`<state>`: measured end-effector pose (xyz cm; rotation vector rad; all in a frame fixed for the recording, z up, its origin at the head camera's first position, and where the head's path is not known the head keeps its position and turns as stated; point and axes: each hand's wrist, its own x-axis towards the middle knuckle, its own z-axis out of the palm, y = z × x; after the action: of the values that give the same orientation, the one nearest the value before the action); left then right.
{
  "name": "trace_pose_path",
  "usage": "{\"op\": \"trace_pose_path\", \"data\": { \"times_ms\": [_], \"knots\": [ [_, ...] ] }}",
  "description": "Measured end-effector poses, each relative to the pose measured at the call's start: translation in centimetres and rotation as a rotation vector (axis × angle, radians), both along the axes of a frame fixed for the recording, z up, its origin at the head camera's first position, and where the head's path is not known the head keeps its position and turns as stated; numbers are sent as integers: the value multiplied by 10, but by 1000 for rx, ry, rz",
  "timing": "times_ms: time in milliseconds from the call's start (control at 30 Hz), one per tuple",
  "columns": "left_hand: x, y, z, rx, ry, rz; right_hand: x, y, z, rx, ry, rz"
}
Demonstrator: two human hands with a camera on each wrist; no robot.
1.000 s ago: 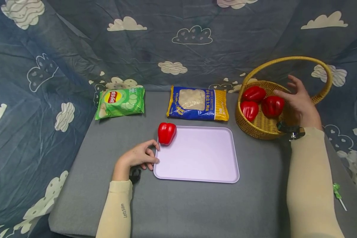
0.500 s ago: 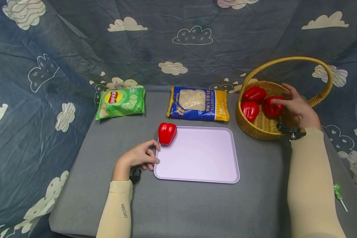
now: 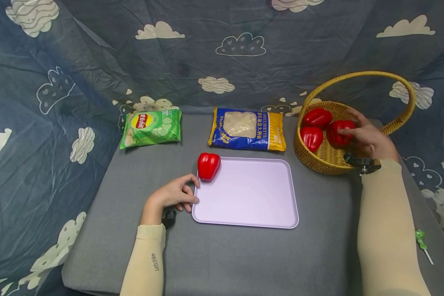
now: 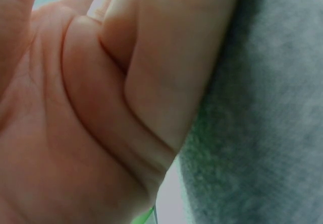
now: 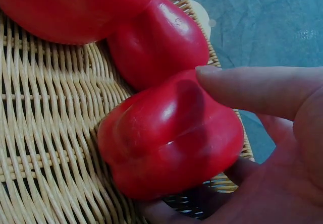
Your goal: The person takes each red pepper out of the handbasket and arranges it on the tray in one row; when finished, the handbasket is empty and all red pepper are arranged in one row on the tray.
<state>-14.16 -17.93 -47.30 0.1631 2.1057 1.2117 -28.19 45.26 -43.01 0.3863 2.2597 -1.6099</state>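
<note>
In the head view my right hand (image 3: 373, 139) reaches into the wicker basket (image 3: 320, 165) and grips a red bell pepper (image 3: 338, 135). The right wrist view has the thumb on top of this bell pepper (image 5: 171, 138) and fingers curled under its far side. Two more red bell peppers (image 3: 317, 118) lie beside it in the basket. My left hand (image 3: 173, 193), fingers bent, holds the left rim of the lilac tray (image 3: 248, 197). A red bell pepper (image 3: 208, 166) sits on the tray's back left corner. Skin fills most of the left wrist view.
A green bag of chips (image 3: 151, 127) lies at the back left of the grey table (image 3: 244, 259). Behind the tray is a blue and yellow pasta bag (image 3: 247, 128). The basket's tall handle (image 3: 370, 73) arches over it. A green lollipop (image 3: 421, 239) lies at the right edge.
My right hand has come down and left onto the bell pepper, and its fingers have closed around it. My left hand keeps its place at the tray.
</note>
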Motion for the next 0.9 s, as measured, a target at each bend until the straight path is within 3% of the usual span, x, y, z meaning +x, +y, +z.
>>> {"op": "trace_pose_path", "data": {
  "times_ms": [467, 900],
  "knots": [
    [0, -1, 0, 1, 11, -6, 0, -1, -6, 62, -28, 19],
    [1, 0, 1, -5, 6, -4, 5, -3, 1, 96, -19, 7]
  ]
}}
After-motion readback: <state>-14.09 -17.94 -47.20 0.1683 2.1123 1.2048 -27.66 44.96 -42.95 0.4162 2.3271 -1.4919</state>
